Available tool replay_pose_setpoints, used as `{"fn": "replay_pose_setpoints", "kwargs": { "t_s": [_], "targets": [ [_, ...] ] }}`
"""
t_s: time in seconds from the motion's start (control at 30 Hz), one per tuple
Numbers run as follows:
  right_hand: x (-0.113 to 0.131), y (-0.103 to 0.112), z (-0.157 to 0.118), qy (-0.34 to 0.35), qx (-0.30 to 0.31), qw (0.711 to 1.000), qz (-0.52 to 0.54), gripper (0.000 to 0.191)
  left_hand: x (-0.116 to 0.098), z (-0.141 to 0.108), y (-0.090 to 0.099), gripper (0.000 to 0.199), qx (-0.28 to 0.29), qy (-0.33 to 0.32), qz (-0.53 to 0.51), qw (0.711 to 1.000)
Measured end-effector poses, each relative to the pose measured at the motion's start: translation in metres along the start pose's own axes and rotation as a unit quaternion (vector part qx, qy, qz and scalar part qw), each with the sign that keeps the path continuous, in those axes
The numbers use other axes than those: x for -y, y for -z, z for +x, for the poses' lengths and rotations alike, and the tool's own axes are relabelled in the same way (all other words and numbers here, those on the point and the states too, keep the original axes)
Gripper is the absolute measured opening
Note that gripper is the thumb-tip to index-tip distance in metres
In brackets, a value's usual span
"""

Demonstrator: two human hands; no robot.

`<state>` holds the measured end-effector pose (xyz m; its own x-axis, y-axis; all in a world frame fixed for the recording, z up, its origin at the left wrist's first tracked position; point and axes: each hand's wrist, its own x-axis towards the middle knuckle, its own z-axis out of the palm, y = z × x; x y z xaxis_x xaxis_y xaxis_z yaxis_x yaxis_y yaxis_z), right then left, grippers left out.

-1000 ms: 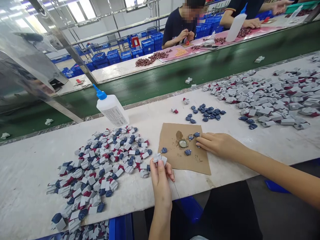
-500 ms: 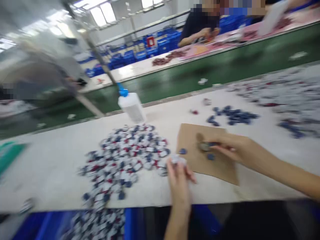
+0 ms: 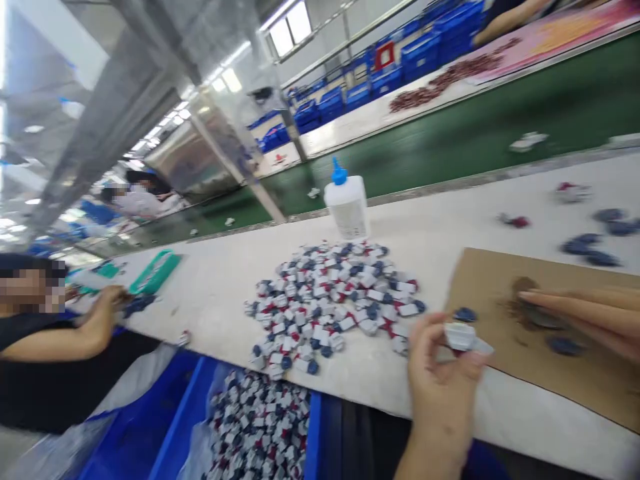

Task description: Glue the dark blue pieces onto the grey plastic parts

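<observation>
My left hand [image 3: 443, 380] pinches a small white plastic part [image 3: 461, 336] between thumb and fingers, just over the near left edge of a brown cardboard sheet [image 3: 480, 273]. On that sheet, my right hand [image 3: 595, 310] has its fingers pressed together on a dark oval piece [image 3: 543, 317], beside a brown smear [image 3: 524, 287]; blur hides the exact grip. Two loose dark blue pieces lie on the cardboard, one [image 3: 465, 314] behind the white part and another [image 3: 564, 345] below my right fingers. Left of my left hand spreads a heap of white, blue and red parts [image 3: 325, 293].
Behind the heap stands a white bottle with a blue cap [image 3: 347, 207]. More dark blue pieces [image 3: 590, 248] lie beyond the cardboard. A blue bin [image 3: 314, 433] full of parts sits below the table edge. A co-worker [image 3: 55, 340] works at far left near a green tray [image 3: 156, 272].
The view has swung left, so the table things appear further right and the co-worker at left has come into sight. My left hand still holds the white part, now tilted up more.
</observation>
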<state>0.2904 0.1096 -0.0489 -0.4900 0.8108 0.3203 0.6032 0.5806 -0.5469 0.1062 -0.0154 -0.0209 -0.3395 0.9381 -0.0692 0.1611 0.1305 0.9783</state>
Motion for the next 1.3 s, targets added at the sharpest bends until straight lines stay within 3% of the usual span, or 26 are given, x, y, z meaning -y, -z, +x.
{"fn": "replay_pose_setpoints", "kwargs": {
  "t_s": [0.1,0.17,0.27,0.37,0.6,0.87,1.13,1.3],
  "targets": [
    [-0.003,0.023,-0.001,0.058,0.073,0.995,-0.044,0.026,-0.001,-0.009,-0.019,0.039,-0.033,0.053,-0.16,0.985],
    [0.005,0.036,0.004,0.081,0.086,0.992,-0.04,0.029,-0.006,-0.014,-0.029,0.039,-0.075,0.105,-0.261,0.957],
    [0.028,0.052,0.01,0.008,0.061,0.997,0.048,0.029,-0.018,-0.016,-0.038,0.038,-0.102,0.144,-0.337,0.925],
    [0.055,0.063,0.007,-0.088,0.066,0.98,0.168,0.028,-0.03,-0.016,-0.042,0.033,-0.089,0.158,-0.373,0.91],
    [0.086,0.072,-0.011,-0.088,0.057,0.957,0.272,0.019,-0.042,-0.022,-0.039,0.031,-0.037,0.184,-0.415,0.89],
    [0.094,0.071,-0.011,-0.017,0.064,0.972,0.223,0.019,-0.039,-0.026,-0.037,0.029,-0.066,0.132,-0.366,0.919],
    [0.093,0.073,-0.009,0.029,0.123,0.973,0.193,0.011,-0.041,-0.029,-0.034,0.02,-0.065,0.07,-0.309,0.946],
    [0.092,0.063,-0.012,-0.027,0.157,0.95,0.267,0.012,-0.029,-0.03,-0.032,0.017,-0.049,0.045,-0.264,0.962]
  ]
}}
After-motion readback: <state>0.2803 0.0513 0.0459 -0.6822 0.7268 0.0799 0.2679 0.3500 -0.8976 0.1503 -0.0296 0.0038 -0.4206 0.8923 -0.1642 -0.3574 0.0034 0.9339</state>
